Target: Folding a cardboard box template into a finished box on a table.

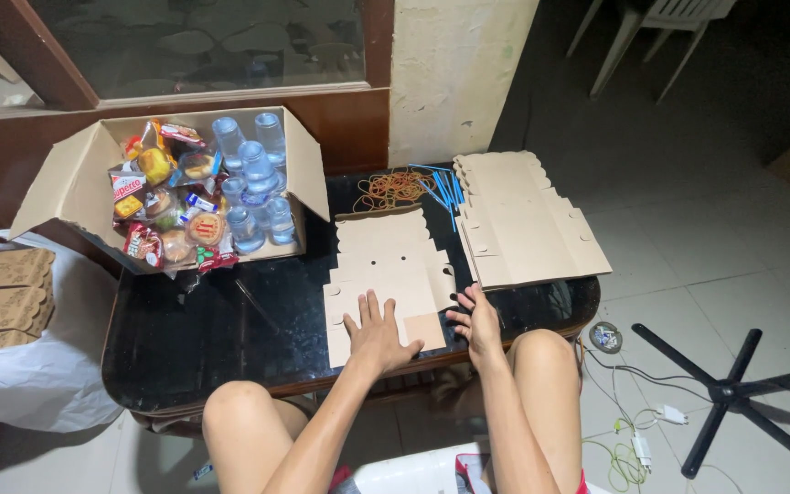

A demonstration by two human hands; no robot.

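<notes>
A flat, unfolded brown cardboard box blank [386, 265] lies on the black glossy table [212, 338] in front of me. My left hand [377, 334] rests palm down on its near edge, fingers spread. Just off the blank's right corner, my right hand [479, 320] touches that corner with fingers apart. Neither hand grips anything. A stack of more flat blanks [528, 220] lies to the right of the single one.
An open cardboard carton [80, 178] holds small water bottles [253, 174] and snack packets [162, 197]. Rubber bands [390, 187] and blue straws [441, 187] lie at the table's back. Folded boxes [2, 288] sit left on white plastic. Cables and a stand base lie on the floor at right.
</notes>
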